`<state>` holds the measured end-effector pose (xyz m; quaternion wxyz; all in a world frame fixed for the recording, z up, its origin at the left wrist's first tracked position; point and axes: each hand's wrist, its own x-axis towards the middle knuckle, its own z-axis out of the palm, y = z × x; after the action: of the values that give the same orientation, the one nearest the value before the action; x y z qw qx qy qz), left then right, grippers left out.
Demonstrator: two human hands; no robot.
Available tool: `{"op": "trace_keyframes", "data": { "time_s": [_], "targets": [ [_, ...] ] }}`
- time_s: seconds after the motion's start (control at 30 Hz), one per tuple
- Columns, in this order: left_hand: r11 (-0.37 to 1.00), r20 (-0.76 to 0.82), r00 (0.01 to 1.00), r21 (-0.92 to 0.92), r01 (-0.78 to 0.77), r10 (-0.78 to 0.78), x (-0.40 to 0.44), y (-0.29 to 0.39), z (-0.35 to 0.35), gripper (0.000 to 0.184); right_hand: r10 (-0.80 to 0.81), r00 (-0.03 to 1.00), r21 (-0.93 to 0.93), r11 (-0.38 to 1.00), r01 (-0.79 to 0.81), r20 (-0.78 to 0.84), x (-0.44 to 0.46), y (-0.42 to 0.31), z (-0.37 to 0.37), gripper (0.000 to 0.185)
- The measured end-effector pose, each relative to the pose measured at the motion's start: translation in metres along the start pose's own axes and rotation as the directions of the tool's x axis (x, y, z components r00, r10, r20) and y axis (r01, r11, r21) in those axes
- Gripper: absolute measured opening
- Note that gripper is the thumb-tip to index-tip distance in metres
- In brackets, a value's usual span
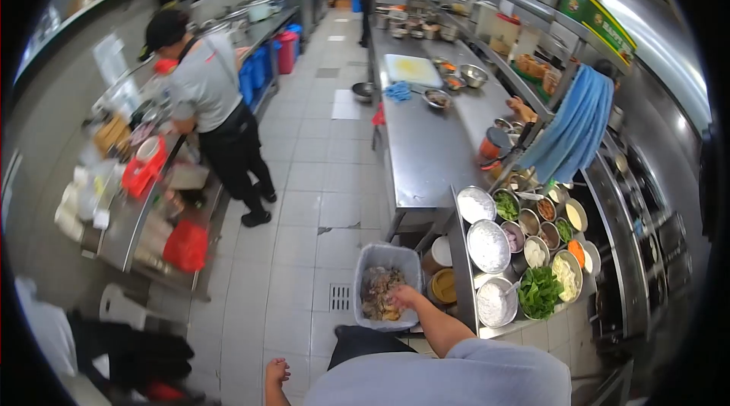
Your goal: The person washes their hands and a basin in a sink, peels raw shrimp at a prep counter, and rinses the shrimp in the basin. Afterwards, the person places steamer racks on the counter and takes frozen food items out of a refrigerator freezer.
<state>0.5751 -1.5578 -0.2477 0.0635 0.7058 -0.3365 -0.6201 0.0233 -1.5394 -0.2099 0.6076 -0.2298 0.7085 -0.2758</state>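
My right hand (404, 298) reaches down over a grey plastic bin (363, 255) on the floor, lined with a bag. Food scraps (380, 293) in mixed brown and yellow pieces fill its bottom. The fingers are small and blurred against the scraps, so whether they grip anything does not show. My left hand (278, 370) hangs low at my side, its fingers curled in and no object visible in them. Beside the bin stand a white tub (438, 252) and one with a yellow top (444, 285).
On the right, a counter carries several bowls of white powder (489, 246), leafy greens (539, 292) and cut vegetables. A steel table (426, 159) holds a cutting board (411, 69). One person (205, 79) stands at the left bench; another person (46, 330) is at lower left. A drain (340, 297) lies left of the bin.
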Motion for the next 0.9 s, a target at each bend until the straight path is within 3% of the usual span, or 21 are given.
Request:
{"op": "trace_keyframes", "data": {
  "time_s": [0.03, 0.1, 0.13, 0.2, 0.23, 0.3, 0.33, 0.4, 0.47, 0.53, 0.63, 0.73, 0.77, 0.8, 0.83, 0.87, 0.9],
  "targets": [
    [0.997, 0.052, 0.998, 0.064, -0.031, 0.028, 0.018, 0.021, -0.003, 0.032, 0.051, 0.993, 0.011, 0.999, -0.050, -0.103, -0.003, 0.008, 0.004, 0.025],
    [0.986, 0.123, 0.990, 0.148, -0.080, 0.062, 0.052, 0.070, -0.008, 0.032, 0.032, 0.995, -0.071, 0.997, -0.025, 0.096, 0.045, 0.072, -0.012, 0.020],
    [0.980, 0.133, 0.989, 0.173, -0.093, 0.070, 0.068, 0.093, -0.011, 0.032, 0.029, 0.997, -0.049, 0.998, -0.026, 0.074, 0.047, 0.067, -0.006, 0.020],
    [0.968, 0.154, 0.984, 0.221, -0.121, 0.088, 0.106, 0.141, -0.014, 0.031, 0.282, 0.954, -0.131, 0.947, -0.293, -0.097, 0.043, 0.043, 0.013, 0.017],
    [0.958, 0.173, 0.982, 0.261, -0.123, 0.079, 0.124, 0.161, -0.021, 0.031, 0.285, 0.953, -0.101, 0.950, -0.295, -0.102, 0.057, 0.039, 0.017, 0.017],
    [0.937, 0.197, 0.978, 0.321, -0.137, 0.075, 0.151, 0.213, -0.038, 0.030, 0.218, 0.973, 0.089, 0.970, -0.224, 0.072, 0.085, 0.021, 0.018, 0.024],
    [0.931, 0.192, 0.978, 0.338, -0.138, 0.075, 0.158, 0.237, -0.046, 0.029, 0.219, 0.974, 0.113, 0.968, -0.225, 0.062, 0.093, -0.001, 0.017, 0.024],
    [0.917, 0.207, 0.975, 0.366, -0.158, 0.085, 0.182, 0.287, -0.055, 0.028, -0.128, 0.992, -0.037, 0.991, 0.128, 0.003, 0.116, -0.077, 0.008, 0.025],
    [0.924, 0.166, 0.980, 0.346, -0.161, 0.109, 0.214, 0.335, -0.069, 0.027, -0.327, 0.918, -0.241, 0.931, 0.273, -0.223, 0.131, -0.166, -0.010, 0.025],
    [0.922, 0.186, 0.978, 0.356, -0.154, 0.092, 0.241, 0.382, -0.077, 0.027, -0.387, 0.847, -0.007, 0.911, 0.413, -0.364, 0.105, -0.271, -0.041, 0.023],
    [0.927, 0.209, 0.972, 0.333, -0.171, 0.104, 0.294, 0.456, -0.067, 0.026, -0.481, 0.600, 0.094, 0.725, 0.682, -0.640, 0.064, -0.397, -0.116, 0.023],
    [0.935, 0.242, 0.965, 0.308, -0.174, 0.100, 0.346, 0.517, -0.052, 0.023, -0.489, 0.173, -0.179, 0.591, 0.787, -0.855, 0.007, -0.500, -0.212, 0.017],
    [0.943, 0.258, 0.962, 0.287, -0.168, 0.093, 0.364, 0.540, -0.044, 0.021, -0.533, 0.020, -0.257, 0.440, 0.861, -0.846, -0.010, -0.531, -0.246, 0.015],
    [0.939, 0.274, 0.957, 0.294, -0.178, 0.095, 0.380, 0.563, -0.033, 0.021, -0.451, -0.081, -0.296, 0.431, 0.852, -0.889, -0.033, -0.568, -0.268, 0.013],
    [0.934, 0.286, 0.954, 0.306, -0.183, 0.093, 0.395, 0.584, -0.023, 0.019, -0.414, -0.188, -0.337, 0.326, 0.883, -0.891, -0.051, -0.601, -0.290, 0.014],
    [0.929, 0.297, 0.951, 0.319, -0.187, 0.090, 0.411, 0.606, -0.013, 0.018, -0.411, -0.272, -0.421, 0.334, 0.843, -0.870, -0.068, -0.626, -0.311, 0.013],
    [0.924, 0.311, 0.946, 0.326, -0.198, 0.092, 0.428, 0.626, -0.004, 0.018, -0.381, -0.308, -0.416, 0.244, 0.876, -0.872, -0.080, -0.650, -0.334, 0.013]
  ]
}}
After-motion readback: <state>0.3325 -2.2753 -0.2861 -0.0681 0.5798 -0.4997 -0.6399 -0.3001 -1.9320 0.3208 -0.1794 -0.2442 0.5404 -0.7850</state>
